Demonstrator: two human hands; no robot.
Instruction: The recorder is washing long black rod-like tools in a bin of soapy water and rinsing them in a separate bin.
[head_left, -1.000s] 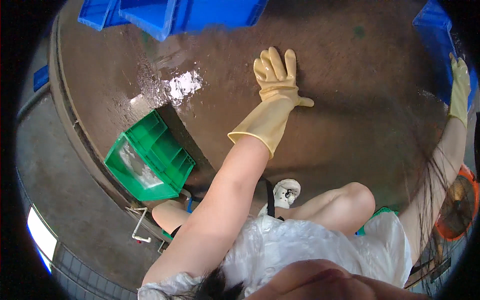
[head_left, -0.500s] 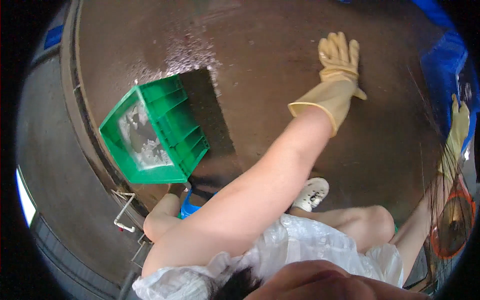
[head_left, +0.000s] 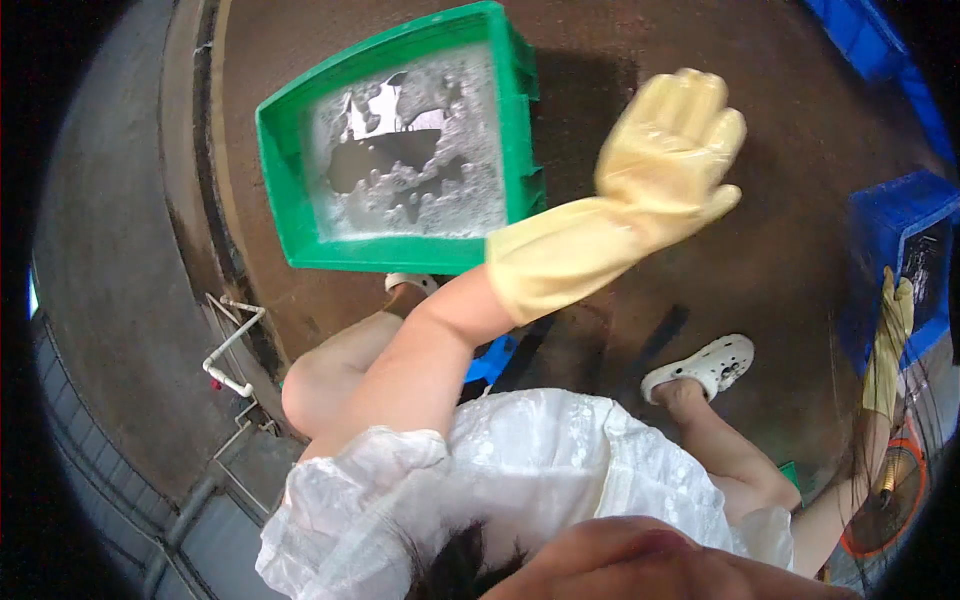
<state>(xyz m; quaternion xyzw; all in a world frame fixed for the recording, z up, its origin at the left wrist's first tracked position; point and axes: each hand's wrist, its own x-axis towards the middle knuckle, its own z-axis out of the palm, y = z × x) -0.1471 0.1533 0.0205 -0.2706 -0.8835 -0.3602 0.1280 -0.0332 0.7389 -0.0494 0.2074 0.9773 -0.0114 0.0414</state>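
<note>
My left hand [head_left: 672, 150], in a long pale-yellow rubber glove, is reached across my front above the wet brown floor. Its fingers are stretched out, the thumb apart, and nothing is in it. Left of it stands a green plastic crate [head_left: 518, 140] with water and foam inside. At the right rim my right hand [head_left: 893, 305], gloved alike, is at the near side of a blue crate [head_left: 872, 240]. Its visible fingers look extended and apart; part of the hand is hard to make out.
Wet brown floor [head_left: 640, 300] lies ahead, with my white clogs [head_left: 715, 365] on it. White pipes [head_left: 225, 345] stand at the left. More blue crates [head_left: 860, 35] are at the far right. An orange ring-shaped thing [head_left: 915, 520] lies near my right forearm. Something blue [head_left: 490, 358] shows between my legs.
The view has turned and shifted. The green crate now appears higher and larger, the blue crate lower. My left hand has come nearer, still outstretched; my right hand stays by the blue crate.
</note>
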